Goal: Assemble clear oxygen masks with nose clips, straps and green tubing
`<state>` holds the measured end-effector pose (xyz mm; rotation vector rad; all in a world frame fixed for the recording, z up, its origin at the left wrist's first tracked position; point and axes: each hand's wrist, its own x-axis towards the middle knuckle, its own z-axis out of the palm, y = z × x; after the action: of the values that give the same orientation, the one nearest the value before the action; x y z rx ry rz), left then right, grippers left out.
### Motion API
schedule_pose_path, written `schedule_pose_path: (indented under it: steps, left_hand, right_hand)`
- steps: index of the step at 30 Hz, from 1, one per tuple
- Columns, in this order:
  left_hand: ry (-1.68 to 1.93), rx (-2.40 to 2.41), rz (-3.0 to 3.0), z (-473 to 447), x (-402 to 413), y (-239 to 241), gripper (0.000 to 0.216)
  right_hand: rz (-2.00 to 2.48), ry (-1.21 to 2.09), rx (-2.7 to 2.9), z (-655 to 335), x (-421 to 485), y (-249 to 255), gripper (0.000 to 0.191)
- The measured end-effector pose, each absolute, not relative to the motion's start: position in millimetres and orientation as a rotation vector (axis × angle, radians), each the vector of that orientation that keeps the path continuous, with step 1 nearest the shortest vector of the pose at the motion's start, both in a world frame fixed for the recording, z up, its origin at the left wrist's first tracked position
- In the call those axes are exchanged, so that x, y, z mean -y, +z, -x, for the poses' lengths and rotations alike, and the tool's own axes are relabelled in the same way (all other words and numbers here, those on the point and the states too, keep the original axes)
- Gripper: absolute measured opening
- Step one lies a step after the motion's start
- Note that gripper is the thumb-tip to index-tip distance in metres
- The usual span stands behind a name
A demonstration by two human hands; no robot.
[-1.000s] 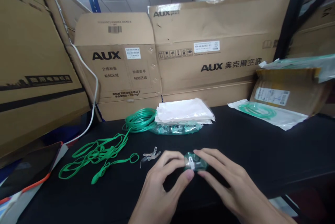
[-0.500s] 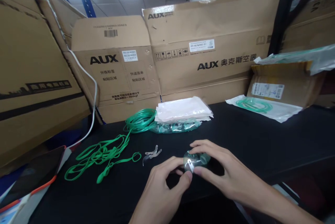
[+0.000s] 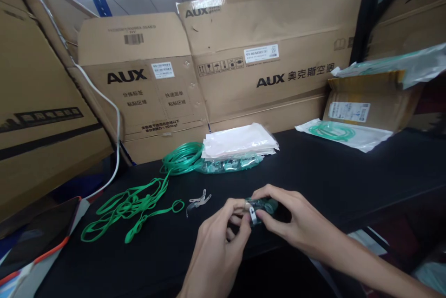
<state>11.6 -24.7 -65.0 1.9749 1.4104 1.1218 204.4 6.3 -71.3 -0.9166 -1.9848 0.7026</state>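
Observation:
A small clear green plastic mask piece [image 3: 265, 204] with a white clip on its front is held between both hands over the black table [image 3: 348, 177]. My left hand [image 3: 223, 242] pinches its left side at the clip with thumb and fingers. My right hand [image 3: 289, 219] is wrapped round its right side. Loose clear plastic clips [image 3: 198, 201] lie just left of my hands. Green elastic straps [image 3: 132, 205] sprawl further left.
Coiled green tubing [image 3: 183, 157] and a stack of clear bags [image 3: 239, 142] over more masks sit at the back. A bagged tube [image 3: 343, 133] lies at the right before an open carton [image 3: 372, 100]. AUX cardboard boxes [image 3: 265, 56] wall the table. A phone [image 3: 35, 233] lies at left.
The mask piece has been lifted slightly and turned; my left fingers have closed tighter on the clip side. The view has shifted right and down a little.

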Motion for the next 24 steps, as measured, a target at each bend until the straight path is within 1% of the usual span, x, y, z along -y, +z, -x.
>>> schedule_pose_path:
  steps: [4,6,9,15,20,24]
  left_hand:
    - [1.281,-1.407,-2.004,-13.1,25.7,-72.3,0.004]
    - [1.356,-1.36,-2.129,-13.0,27.6,-74.7,0.009]
    - [1.4,-1.298,-2.294,-12.8,29.7,-75.7,0.016]
    - [1.378,-1.29,-2.273,-8.9,27.9,-75.0,0.008]
    - [1.358,-1.318,-2.272,-6.6,28.1,-76.5,0.015]
    - [1.341,-1.369,-2.241,-7.6,28.0,-77.0,0.019]
  right_hand:
    - [0.955,0.641,1.952,-201.1,-3.8,-72.7,0.024]
    - [0.954,0.623,1.932,-201.5,-3.5,-72.6,0.027]
    - [0.935,0.621,1.922,-202.7,-4.1,-70.0,0.024]
    - [0.885,0.658,1.926,-202.6,-4.0,-64.8,0.023]
    - [0.845,0.683,1.941,-202.8,-2.2,-65.6,0.027]
    - [0.815,0.618,1.983,-203.3,-2.1,-67.4,0.03]
